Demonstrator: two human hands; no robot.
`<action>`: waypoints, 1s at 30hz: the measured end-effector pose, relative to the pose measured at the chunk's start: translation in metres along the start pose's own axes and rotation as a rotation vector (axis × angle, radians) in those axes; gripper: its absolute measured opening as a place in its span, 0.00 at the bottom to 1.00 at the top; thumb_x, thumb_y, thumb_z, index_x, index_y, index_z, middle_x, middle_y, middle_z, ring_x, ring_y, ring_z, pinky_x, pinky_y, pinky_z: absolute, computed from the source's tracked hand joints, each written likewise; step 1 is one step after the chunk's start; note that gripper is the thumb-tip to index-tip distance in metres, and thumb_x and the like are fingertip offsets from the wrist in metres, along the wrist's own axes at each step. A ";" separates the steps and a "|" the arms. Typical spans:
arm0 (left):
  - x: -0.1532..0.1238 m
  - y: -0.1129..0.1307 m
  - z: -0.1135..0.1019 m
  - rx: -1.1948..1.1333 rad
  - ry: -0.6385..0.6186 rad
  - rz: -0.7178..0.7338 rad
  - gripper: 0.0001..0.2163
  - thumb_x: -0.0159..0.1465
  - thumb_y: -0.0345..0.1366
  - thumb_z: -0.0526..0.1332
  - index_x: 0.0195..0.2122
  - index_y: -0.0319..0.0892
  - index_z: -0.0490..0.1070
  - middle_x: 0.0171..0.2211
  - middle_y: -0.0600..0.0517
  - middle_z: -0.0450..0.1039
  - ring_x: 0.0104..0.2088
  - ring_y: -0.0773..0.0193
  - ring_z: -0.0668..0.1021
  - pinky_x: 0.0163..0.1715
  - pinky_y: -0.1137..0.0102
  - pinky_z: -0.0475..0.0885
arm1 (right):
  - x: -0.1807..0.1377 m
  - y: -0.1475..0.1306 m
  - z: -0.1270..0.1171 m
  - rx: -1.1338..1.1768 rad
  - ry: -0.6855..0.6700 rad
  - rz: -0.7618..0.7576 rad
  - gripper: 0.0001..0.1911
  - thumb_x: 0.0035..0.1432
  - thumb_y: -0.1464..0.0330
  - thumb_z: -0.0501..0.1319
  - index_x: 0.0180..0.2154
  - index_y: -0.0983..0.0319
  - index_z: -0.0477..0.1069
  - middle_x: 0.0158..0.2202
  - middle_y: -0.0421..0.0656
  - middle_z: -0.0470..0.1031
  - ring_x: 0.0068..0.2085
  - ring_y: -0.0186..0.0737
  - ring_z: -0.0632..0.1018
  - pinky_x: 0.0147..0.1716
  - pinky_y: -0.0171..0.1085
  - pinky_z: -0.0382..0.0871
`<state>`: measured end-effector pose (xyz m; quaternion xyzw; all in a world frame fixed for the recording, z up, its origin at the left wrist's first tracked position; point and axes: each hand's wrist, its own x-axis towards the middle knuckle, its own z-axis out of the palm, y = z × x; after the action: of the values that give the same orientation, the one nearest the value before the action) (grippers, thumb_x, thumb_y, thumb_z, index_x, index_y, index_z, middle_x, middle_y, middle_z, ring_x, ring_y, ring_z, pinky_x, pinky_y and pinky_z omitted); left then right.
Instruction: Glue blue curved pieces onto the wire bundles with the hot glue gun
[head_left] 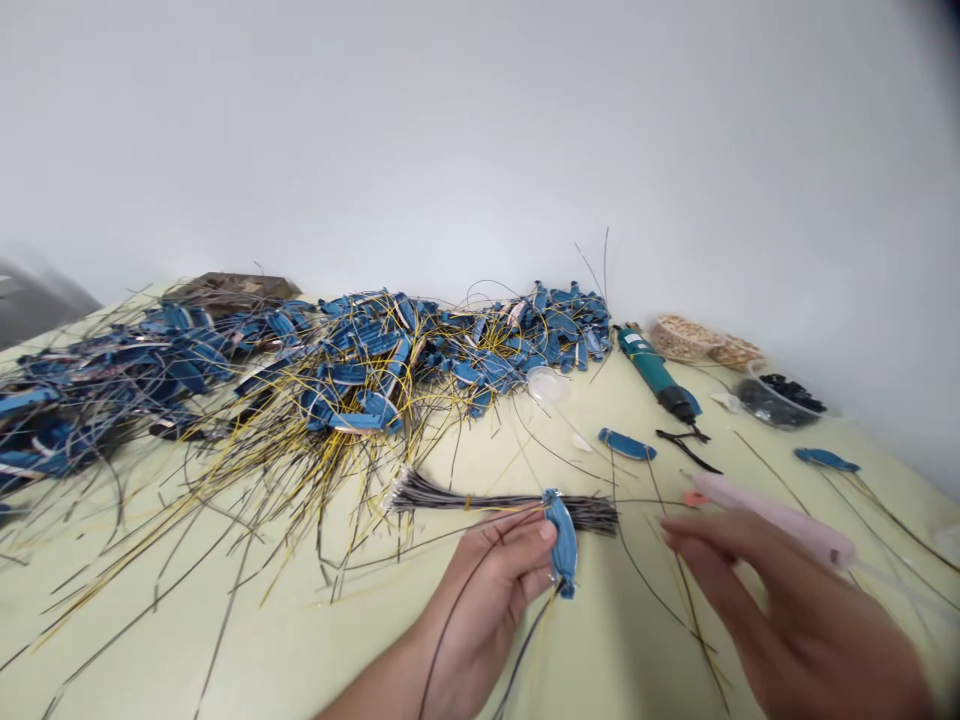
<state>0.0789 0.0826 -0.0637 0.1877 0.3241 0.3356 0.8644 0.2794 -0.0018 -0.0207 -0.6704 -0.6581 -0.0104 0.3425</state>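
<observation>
My left hand [499, 570] is closed, with thumb and fingers gripping a blue curved plastic piece [564, 550] held upright. Black and yellow wires [536, 625] hang from its lower end. Just behind it lies a bundle of dark wires [450, 492], its ends fanned at the left and a small yellow tie around it. To the right, my right hand [780, 590] is slightly blurred. Its thumb and index finger are pinched near each other, and anything between them is too small to make out. A pale pink tool [795, 525] with an orange part lies behind that hand.
A heap of blue pieces with wires [352, 360] spreads along the back left. At the back right are a teal power screwdriver [654, 372], a tub of small beige parts [682, 337] and a tub of black parts [780, 397]. Loose blue pieces [627, 445] and wires lie around.
</observation>
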 end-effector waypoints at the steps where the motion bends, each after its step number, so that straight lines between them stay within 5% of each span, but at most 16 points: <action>1: -0.001 0.000 0.000 -0.004 -0.006 0.001 0.10 0.57 0.34 0.71 0.40 0.40 0.77 0.40 0.47 0.74 0.41 0.62 0.74 0.44 0.68 0.69 | 0.019 -0.008 0.004 0.037 -0.061 0.032 0.07 0.63 0.63 0.58 0.40 0.51 0.74 0.39 0.38 0.79 0.41 0.41 0.79 0.43 0.40 0.72; 3: -0.002 0.000 0.002 -0.006 -0.037 0.002 0.10 0.56 0.33 0.71 0.39 0.40 0.77 0.40 0.47 0.74 0.39 0.62 0.74 0.44 0.68 0.69 | 0.048 -0.015 0.012 0.151 -0.250 0.104 0.09 0.65 0.60 0.56 0.42 0.51 0.74 0.43 0.38 0.78 0.44 0.39 0.77 0.44 0.39 0.70; 6: -0.005 0.003 0.007 0.002 -0.084 0.009 0.09 0.54 0.32 0.72 0.36 0.38 0.78 0.36 0.47 0.74 0.36 0.64 0.74 0.43 0.69 0.69 | 0.067 -0.015 0.018 0.191 -0.358 0.122 0.12 0.65 0.58 0.56 0.45 0.52 0.74 0.43 0.40 0.76 0.37 0.37 0.75 0.35 0.38 0.70; 12: -0.005 0.001 0.009 0.016 -0.060 -0.005 0.13 0.52 0.33 0.74 0.37 0.38 0.78 0.35 0.48 0.73 0.36 0.64 0.73 0.41 0.69 0.69 | 0.084 -0.027 0.007 0.212 -0.540 -0.084 0.10 0.65 0.61 0.57 0.46 0.52 0.73 0.46 0.41 0.72 0.47 0.39 0.72 0.47 0.39 0.65; 22: -0.008 -0.001 0.009 0.030 -0.048 -0.051 0.12 0.51 0.32 0.74 0.35 0.36 0.76 0.35 0.48 0.72 0.37 0.64 0.72 0.41 0.70 0.68 | 0.160 -0.046 0.019 0.184 -1.250 -0.337 0.08 0.61 0.68 0.60 0.38 0.60 0.78 0.45 0.42 0.77 0.44 0.38 0.76 0.47 0.37 0.66; 30: -0.009 -0.003 0.007 0.009 -0.045 -0.061 0.09 0.51 0.29 0.73 0.31 0.37 0.76 0.30 0.51 0.70 0.32 0.67 0.71 0.37 0.72 0.68 | 0.171 -0.048 0.028 0.164 -1.385 -0.392 0.09 0.57 0.62 0.64 0.38 0.58 0.80 0.43 0.41 0.79 0.44 0.39 0.76 0.45 0.36 0.66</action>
<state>0.0801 0.0735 -0.0563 0.1893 0.3116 0.3035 0.8803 0.2473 0.1565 0.0593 -0.3650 -0.8308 0.4049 -0.1122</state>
